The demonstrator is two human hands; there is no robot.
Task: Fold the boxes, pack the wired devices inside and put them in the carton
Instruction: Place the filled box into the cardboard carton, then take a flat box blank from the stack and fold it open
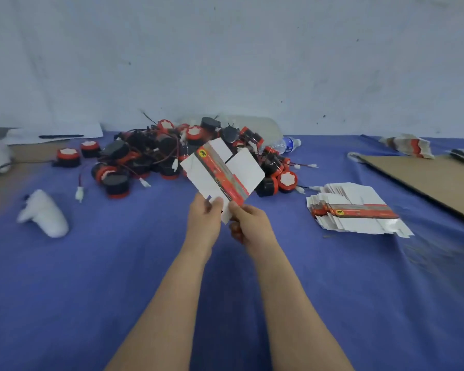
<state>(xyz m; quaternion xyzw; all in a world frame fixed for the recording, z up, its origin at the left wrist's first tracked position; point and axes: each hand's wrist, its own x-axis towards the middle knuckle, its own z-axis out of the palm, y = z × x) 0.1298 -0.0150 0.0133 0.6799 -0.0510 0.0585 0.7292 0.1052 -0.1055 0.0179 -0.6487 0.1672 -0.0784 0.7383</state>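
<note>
Both bare forearms reached forward over the blue cloth (118, 277), the left hand (202, 218) and right hand (248, 223) side by side, each pinching the lower edge of one unfolded white card box with a red and grey printed band (220, 170), held tilted above the cloth. Behind it lay a heap of black and red round wired devices (156, 156). A stack of flat white boxes (356, 210) rested to the right, near a brown cardboard sheet (434, 180).

Wide bare cloth (118, 277) up front, easy pass. Back centre blocked by device pile (156, 156), box stack (354, 210) right, cardboard (426, 180) beyond, white lump (44, 214) left.
</note>
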